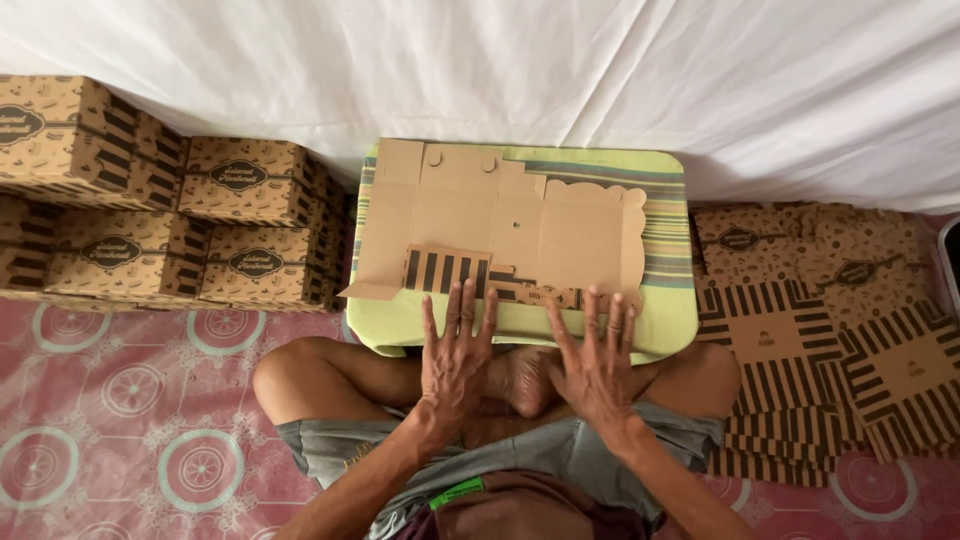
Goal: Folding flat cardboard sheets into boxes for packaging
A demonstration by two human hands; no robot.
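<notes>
A flat, unfolded brown cardboard box blank (pixel 500 222) lies plain side up on a small green striped table (pixel 660 300). Its near flap is folded over and shows black stripes. My left hand (pixel 455 360) and my right hand (pixel 595 362) are spread flat, fingers apart, over the table's near edge. The fingertips reach the folded near edge of the blank. Neither hand grips anything. My crossed legs lie under the table's front.
Several assembled printed brown boxes (pixel 240 180) are stacked on the left. A pile of flat striped box blanks (pixel 800 340) lies on the right. A white cloth (pixel 600 70) hangs behind. The floor mat (pixel 130 400) is pink with circle patterns.
</notes>
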